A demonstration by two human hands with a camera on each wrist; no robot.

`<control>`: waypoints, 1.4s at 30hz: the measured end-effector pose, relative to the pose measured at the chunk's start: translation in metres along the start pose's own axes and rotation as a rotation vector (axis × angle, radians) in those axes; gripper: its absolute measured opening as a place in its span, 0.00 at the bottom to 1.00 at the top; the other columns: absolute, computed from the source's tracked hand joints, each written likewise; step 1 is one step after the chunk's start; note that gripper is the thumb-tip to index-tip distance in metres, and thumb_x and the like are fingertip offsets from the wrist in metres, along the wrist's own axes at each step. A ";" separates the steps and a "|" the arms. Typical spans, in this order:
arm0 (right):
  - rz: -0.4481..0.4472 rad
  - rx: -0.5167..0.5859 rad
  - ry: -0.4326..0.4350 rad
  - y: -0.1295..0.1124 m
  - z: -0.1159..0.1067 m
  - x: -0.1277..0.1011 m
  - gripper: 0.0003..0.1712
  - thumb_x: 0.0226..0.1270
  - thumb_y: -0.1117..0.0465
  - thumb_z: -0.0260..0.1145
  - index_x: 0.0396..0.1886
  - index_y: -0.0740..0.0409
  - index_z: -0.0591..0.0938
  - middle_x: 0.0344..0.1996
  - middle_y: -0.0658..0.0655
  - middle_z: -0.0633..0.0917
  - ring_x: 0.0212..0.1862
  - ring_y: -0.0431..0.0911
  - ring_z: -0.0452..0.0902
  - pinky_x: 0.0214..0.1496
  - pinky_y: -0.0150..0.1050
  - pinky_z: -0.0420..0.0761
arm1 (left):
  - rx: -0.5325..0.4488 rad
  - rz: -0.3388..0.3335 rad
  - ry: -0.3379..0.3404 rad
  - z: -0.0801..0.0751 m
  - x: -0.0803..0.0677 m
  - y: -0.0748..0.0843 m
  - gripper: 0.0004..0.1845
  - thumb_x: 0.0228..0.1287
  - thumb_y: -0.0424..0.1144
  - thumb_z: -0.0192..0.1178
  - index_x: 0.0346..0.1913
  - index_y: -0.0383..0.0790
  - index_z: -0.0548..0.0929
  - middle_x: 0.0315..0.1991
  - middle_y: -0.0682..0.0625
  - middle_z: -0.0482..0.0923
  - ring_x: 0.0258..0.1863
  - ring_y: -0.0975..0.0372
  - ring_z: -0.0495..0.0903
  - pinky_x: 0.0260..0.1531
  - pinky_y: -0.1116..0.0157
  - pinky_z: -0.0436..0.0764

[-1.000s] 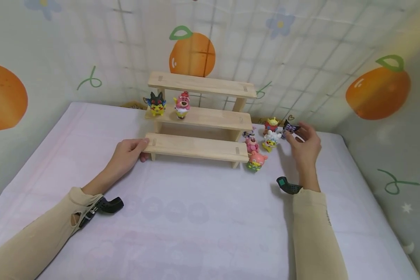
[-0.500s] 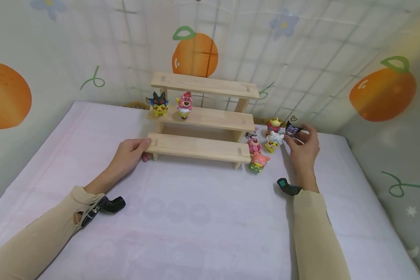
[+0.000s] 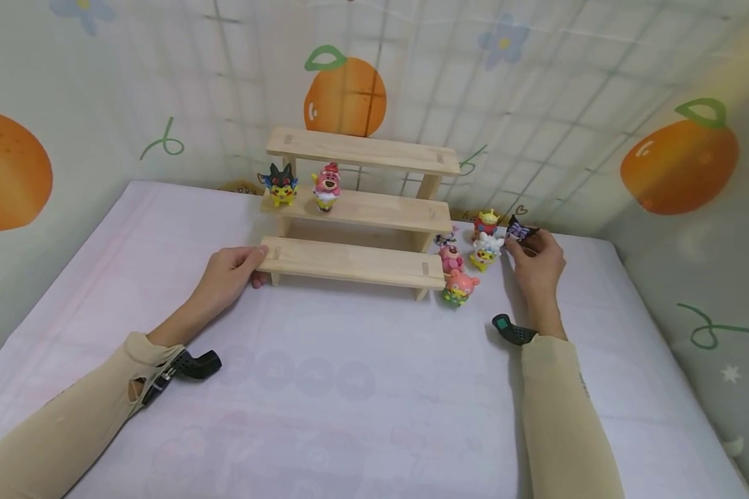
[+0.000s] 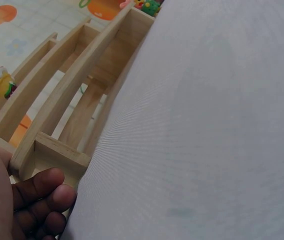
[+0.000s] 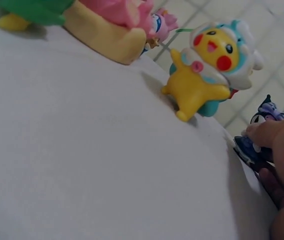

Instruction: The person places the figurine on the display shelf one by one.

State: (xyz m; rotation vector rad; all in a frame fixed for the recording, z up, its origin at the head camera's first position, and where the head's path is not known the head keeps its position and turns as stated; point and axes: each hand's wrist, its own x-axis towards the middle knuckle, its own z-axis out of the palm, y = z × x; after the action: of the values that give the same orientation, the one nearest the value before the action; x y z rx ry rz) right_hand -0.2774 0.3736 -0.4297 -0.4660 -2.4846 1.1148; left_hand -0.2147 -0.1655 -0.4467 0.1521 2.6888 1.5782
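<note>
My right hand (image 3: 537,260) pinches the dark figurine (image 3: 519,231), right of centre; likely light, rigid, slippery; grip its body.

Black-eared yellow figure (image 3: 279,185) and pink bear figure (image 3: 326,187) upright on middle tier; orange-print wall (image 3: 345,95) behind.
</note>
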 end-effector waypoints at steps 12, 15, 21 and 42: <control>-0.007 -0.025 0.013 0.000 -0.006 0.000 0.29 0.75 0.51 0.70 0.69 0.59 0.77 0.63 0.61 0.86 0.59 0.49 0.82 0.62 0.36 0.82 | -0.011 0.006 -0.005 0.002 0.001 0.003 0.28 0.83 0.57 0.50 0.46 0.35 0.89 0.27 0.46 0.83 0.31 0.56 0.77 0.39 0.63 0.72; -0.002 -0.001 0.038 -0.001 -0.006 -0.001 0.28 0.73 0.52 0.72 0.66 0.60 0.79 0.60 0.61 0.87 0.56 0.46 0.83 0.61 0.34 0.82 | -0.004 0.003 -0.006 0.002 0.001 0.003 0.28 0.84 0.56 0.49 0.47 0.34 0.88 0.27 0.46 0.83 0.32 0.56 0.77 0.40 0.62 0.72; 0.046 0.106 0.090 -0.003 -0.008 0.001 0.27 0.69 0.53 0.76 0.63 0.58 0.82 0.57 0.60 0.89 0.51 0.37 0.83 0.57 0.30 0.82 | 0.007 0.001 -0.001 0.001 -0.001 0.002 0.28 0.84 0.57 0.49 0.48 0.35 0.88 0.27 0.46 0.83 0.33 0.55 0.77 0.40 0.62 0.71; -0.087 0.341 0.187 -0.064 -0.046 -0.003 0.18 0.62 0.56 0.81 0.51 0.50 0.88 0.44 0.45 0.91 0.47 0.38 0.84 0.56 0.30 0.82 | 0.005 0.006 -0.019 -0.001 -0.001 0.001 0.30 0.84 0.58 0.48 0.47 0.34 0.88 0.28 0.46 0.84 0.33 0.55 0.77 0.40 0.62 0.72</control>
State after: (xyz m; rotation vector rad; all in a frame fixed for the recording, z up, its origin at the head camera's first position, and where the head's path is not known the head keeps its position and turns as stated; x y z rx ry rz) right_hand -0.2622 0.3614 -0.3535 -0.3407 -2.0802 1.3582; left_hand -0.2139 -0.1655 -0.4453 0.1748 2.6813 1.5632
